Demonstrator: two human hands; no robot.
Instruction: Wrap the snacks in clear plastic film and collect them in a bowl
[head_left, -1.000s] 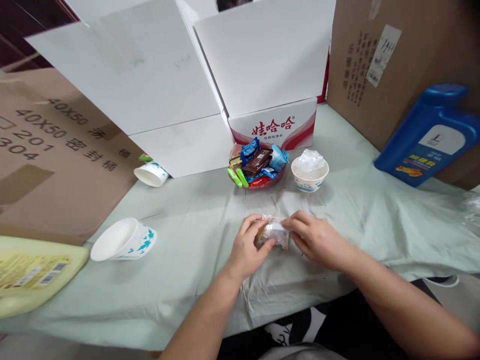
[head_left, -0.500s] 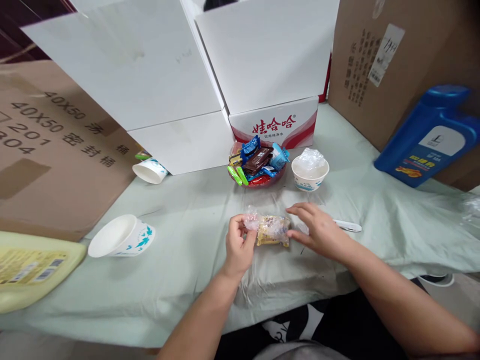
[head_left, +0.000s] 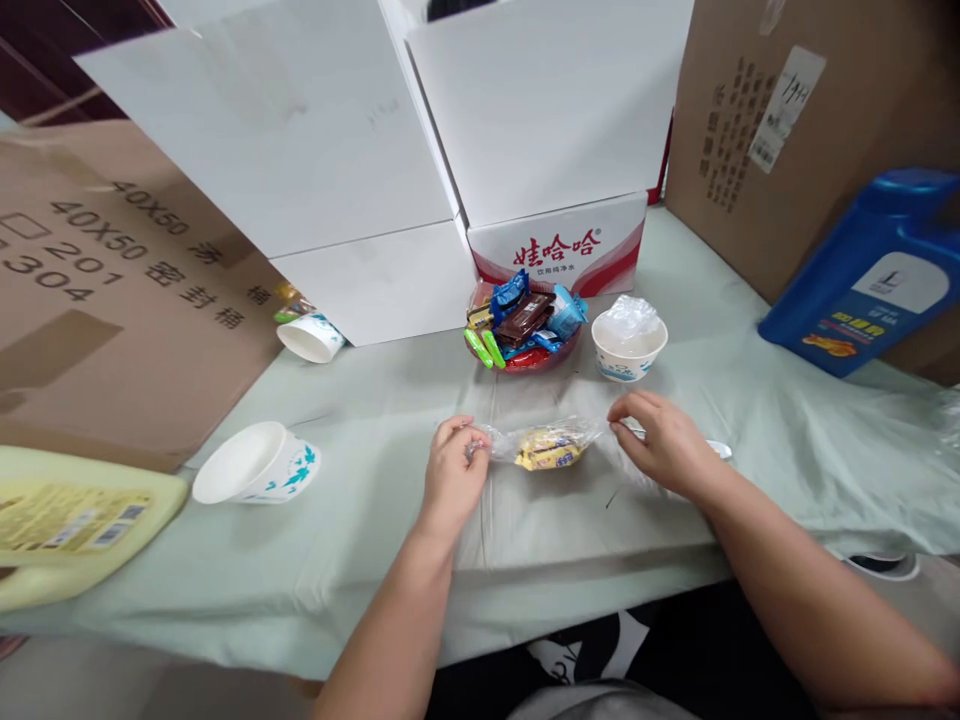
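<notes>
Lying inside clear plastic film (head_left: 586,430), the yellow snack packet (head_left: 551,450) sat near the front edge of the surface (head_left: 390,400), its long axis roughly parallel. The left hand (head_left: 456,480) and right hand (head_left: 664,445) flanked it about equally near, each grip pinching film.

A clear wrapper (head_left: 508,443) is held at its ends by the fingers of the left hand (head_left: 454,475) and right hand (head_left: 664,445), a yellow packet (head_left: 551,450) enclosed between them. Beyond the fingers, a bowl (head_left: 561,360) is heaped with snacks (head_left: 527,318); beyond the right fingertips, crumpled plastic (head_left: 632,317) is contained in a paper cup (head_left: 630,368).
</notes>
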